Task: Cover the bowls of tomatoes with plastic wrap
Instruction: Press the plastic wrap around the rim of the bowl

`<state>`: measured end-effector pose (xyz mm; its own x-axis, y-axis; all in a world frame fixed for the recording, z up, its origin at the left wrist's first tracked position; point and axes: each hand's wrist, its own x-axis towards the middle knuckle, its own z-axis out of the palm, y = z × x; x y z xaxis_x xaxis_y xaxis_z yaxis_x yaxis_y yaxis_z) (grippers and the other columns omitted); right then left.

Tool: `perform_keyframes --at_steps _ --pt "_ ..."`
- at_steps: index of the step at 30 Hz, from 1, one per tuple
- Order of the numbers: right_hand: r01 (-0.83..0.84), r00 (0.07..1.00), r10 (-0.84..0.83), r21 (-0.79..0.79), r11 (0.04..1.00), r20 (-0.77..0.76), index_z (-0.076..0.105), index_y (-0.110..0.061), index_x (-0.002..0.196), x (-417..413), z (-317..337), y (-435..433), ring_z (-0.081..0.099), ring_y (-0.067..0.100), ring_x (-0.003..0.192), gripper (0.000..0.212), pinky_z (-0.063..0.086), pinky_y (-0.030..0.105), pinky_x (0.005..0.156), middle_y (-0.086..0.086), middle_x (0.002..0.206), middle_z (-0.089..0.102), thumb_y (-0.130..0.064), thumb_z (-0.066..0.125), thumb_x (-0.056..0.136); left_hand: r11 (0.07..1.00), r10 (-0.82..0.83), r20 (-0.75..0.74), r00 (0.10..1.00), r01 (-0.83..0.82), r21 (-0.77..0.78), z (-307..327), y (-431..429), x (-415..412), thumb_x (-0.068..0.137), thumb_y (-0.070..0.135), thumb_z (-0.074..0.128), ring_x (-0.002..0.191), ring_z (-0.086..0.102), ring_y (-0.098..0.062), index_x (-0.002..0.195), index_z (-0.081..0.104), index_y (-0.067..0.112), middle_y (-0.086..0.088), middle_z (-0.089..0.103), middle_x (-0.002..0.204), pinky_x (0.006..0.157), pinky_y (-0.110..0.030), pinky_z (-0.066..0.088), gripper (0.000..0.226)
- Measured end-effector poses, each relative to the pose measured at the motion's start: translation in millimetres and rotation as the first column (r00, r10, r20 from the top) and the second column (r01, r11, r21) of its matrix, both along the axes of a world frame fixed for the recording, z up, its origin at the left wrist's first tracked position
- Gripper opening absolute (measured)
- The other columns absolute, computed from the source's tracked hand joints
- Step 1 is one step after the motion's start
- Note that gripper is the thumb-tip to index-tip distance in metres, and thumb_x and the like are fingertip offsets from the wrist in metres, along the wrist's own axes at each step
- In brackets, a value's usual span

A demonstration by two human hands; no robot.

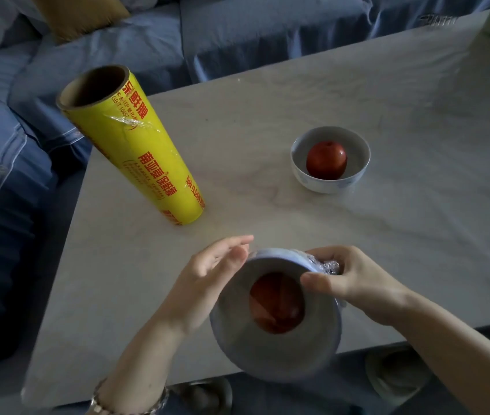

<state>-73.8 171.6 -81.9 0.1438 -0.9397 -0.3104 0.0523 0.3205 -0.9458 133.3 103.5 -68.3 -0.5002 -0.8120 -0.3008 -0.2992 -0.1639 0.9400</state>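
A pale blue bowl (279,348) with a red tomato (276,307) inside is lifted and tilted toward me near the table's front edge, with clear plastic wrap stretched over its mouth. My right hand (348,283) pinches bunched wrap (329,266) against the bowl's far rim. My left hand (207,277) rests flat against the bowl's left side, fingers apart. A second white bowl (330,182) holding a tomato (326,159) stands uncovered farther back on the right. The yellow roll of plastic wrap (135,148) stands upright at the left.
The grey marble table (267,109) carries everything. A blue sofa (13,145) wraps around its left and far sides, with a mustard cushion (79,13) at the back. Slippers (393,375) show below the table's front edge.
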Motion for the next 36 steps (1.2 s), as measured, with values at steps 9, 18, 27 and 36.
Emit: perform_keyframes --at_steps 9,18,27,36 --pt "-0.016 0.993 0.017 0.007 1.000 -0.115 0.072 -0.019 0.093 -1 13 -14 0.070 0.016 0.083 0.047 0.053 0.023 0.070 0.003 0.089 0.074 -0.046 0.082 0.056 0.987 0.120 0.032 0.992 -0.115 -0.113 -2 5 -14 0.060 0.065 0.057 0.092 0.067 -0.004 0.086 0.073 0.028 0.011 0.074 0.092 0.082 -0.020 0.051 0.048" --pt "-0.061 0.955 0.078 0.070 0.996 -0.286 0.070 -0.020 0.072 -12 24 -24 0.062 0.004 0.064 0.013 0.053 0.015 0.064 -0.005 0.069 0.070 -0.028 0.064 0.080 0.961 0.231 -0.003 0.973 -0.228 -0.158 -5 13 -9 0.066 0.053 0.066 0.086 0.065 0.006 0.082 0.070 0.031 0.023 0.072 0.086 0.074 -0.008 0.047 0.028" --pt "0.179 0.980 -0.192 0.183 0.967 0.055 0.048 -0.010 0.072 -12 27 -33 0.054 0.010 0.044 0.026 0.051 0.022 0.052 -0.001 0.057 0.054 -0.016 0.042 0.096 0.960 0.221 -0.059 0.973 -0.228 -0.165 -11 20 -4 0.060 0.058 0.056 0.087 0.065 0.007 0.082 0.070 0.030 0.024 0.072 0.087 0.075 -0.007 0.046 0.038" --pt "-0.105 0.994 0.112 0.299 0.949 -0.006 0.063 -0.006 0.085 -17 25 -35 0.041 0.004 0.044 0.039 0.046 0.016 0.050 -0.005 0.051 0.042 -0.040 0.060 0.065 0.969 0.194 -0.041 0.980 -0.198 -0.149 -10 20 1 0.060 0.059 0.057 0.087 0.067 0.001 0.078 0.074 0.040 0.018 0.074 0.088 0.076 -0.011 0.048 0.031"
